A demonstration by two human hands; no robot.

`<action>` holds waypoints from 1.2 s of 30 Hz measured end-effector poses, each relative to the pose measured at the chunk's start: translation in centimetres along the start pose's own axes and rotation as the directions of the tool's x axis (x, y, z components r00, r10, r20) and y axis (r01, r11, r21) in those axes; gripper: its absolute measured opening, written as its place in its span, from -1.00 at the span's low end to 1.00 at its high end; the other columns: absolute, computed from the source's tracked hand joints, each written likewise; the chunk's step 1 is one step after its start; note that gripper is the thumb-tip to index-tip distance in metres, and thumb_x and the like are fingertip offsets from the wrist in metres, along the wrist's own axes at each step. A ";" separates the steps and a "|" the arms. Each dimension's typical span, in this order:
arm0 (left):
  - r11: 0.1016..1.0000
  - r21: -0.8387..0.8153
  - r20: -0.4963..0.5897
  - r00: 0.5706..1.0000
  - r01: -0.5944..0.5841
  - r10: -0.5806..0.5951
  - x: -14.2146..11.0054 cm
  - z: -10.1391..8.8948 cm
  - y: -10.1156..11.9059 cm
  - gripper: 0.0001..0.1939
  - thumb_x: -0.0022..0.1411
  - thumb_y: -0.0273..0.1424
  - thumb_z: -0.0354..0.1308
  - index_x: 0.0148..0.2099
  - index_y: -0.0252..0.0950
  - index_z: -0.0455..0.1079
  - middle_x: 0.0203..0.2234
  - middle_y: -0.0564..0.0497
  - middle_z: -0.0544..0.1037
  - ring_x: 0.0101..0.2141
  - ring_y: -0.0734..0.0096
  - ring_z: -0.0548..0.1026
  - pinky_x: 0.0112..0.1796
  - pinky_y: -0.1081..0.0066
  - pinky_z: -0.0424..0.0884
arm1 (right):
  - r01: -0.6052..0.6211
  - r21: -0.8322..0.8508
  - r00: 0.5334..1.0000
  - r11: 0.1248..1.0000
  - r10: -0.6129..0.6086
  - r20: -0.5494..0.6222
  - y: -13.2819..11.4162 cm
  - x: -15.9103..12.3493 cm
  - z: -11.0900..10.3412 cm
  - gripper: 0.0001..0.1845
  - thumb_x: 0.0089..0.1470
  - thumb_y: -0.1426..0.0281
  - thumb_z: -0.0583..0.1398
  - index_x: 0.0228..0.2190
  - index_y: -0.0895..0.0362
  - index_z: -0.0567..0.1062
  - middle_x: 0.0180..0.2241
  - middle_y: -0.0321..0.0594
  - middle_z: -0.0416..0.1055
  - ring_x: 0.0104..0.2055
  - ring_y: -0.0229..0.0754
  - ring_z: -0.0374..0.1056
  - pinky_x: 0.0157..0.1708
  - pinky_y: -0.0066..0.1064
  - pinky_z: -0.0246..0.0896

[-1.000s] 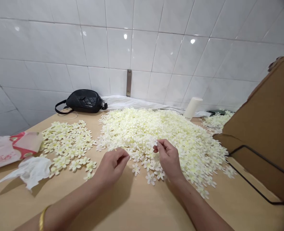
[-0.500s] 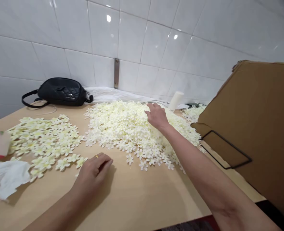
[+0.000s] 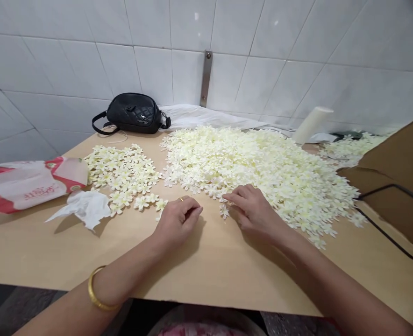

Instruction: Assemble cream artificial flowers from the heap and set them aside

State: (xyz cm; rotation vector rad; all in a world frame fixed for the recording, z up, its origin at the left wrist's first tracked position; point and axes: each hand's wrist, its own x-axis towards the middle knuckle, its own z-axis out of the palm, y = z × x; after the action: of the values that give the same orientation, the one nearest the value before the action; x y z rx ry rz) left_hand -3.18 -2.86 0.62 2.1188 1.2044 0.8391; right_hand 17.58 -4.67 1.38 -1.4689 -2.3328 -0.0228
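My left hand (image 3: 178, 221) rests on the table with its fingers curled and thumb pressed against them; whatever they might hold is hidden. To its left lies a smaller spread of white flowers with pale yellow centres (image 3: 125, 170). My right hand (image 3: 253, 212) is at the front edge of a large heap of similar flower heads (image 3: 227, 151). Its fingers reach left, somewhat apart, just above a single loose flower (image 3: 224, 211). I see no flower gripped in that hand.
A red and white tissue pack (image 3: 34, 184) and a crumpled tissue (image 3: 83, 207) lie at left. Behind are a black bag (image 3: 132, 113) and a white cone-shaped spool (image 3: 311, 125). A cardboard box (image 3: 399, 177) with a black wire frame (image 3: 388, 233) stands at right.
My right hand has come from the top of the heap down to its front edge, close to my left hand. The left hand remains curled. The view has turned left.
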 end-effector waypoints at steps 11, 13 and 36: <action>0.981 -0.177 0.054 0.996 0.082 -0.073 0.6 0.9 0.5 -0.78 0.09 -0.28 -0.01 -0.33 -0.32 0.35 -0.59 0.05 0.38 -0.56 0.49 0.29 -0.52 0.50 0.15 | -0.150 0.390 0.986 0.909 0.166 -0.007 -1.4 0.7 -0.8 -0.80 0.05 0.45 0.03 -0.56 0.13 0.35 -0.49 -0.26 0.31 -0.39 -0.23 0.21 -0.37 -0.39 0.10; 0.989 -0.149 0.058 0.998 0.018 -0.009 0.8 0.8 1.3 -0.79 0.10 -0.29 -0.02 -0.32 -0.32 0.33 -0.58 0.05 0.37 -0.56 0.50 0.28 -0.52 0.50 0.16 | -0.144 0.427 0.980 0.893 0.188 -0.064 -1.0 1.3 -1.4 -0.79 0.06 0.43 0.03 -0.55 0.13 0.38 -0.51 -0.27 0.34 -0.40 -0.24 0.24 -0.38 -0.40 0.12; 0.891 0.454 -0.091 0.995 0.017 0.028 -6.2 -4.6 -2.7 -0.78 0.14 -0.42 -0.08 -0.26 -0.34 0.38 -0.38 -0.10 0.37 -0.28 0.31 0.28 -0.28 0.33 0.26 | 0.256 -0.366 0.885 0.895 -0.369 -0.283 -0.7 5.3 1.0 -0.89 -0.02 0.44 0.09 -0.46 0.15 0.42 -0.42 -0.13 0.37 -0.29 -0.06 0.20 -0.35 -0.28 0.00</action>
State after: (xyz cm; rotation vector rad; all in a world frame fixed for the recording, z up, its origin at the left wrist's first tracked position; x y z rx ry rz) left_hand -10.53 -6.42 0.11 2.4711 1.5708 0.7164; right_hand 14.62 -0.19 2.31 -1.0782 -2.3116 -0.7222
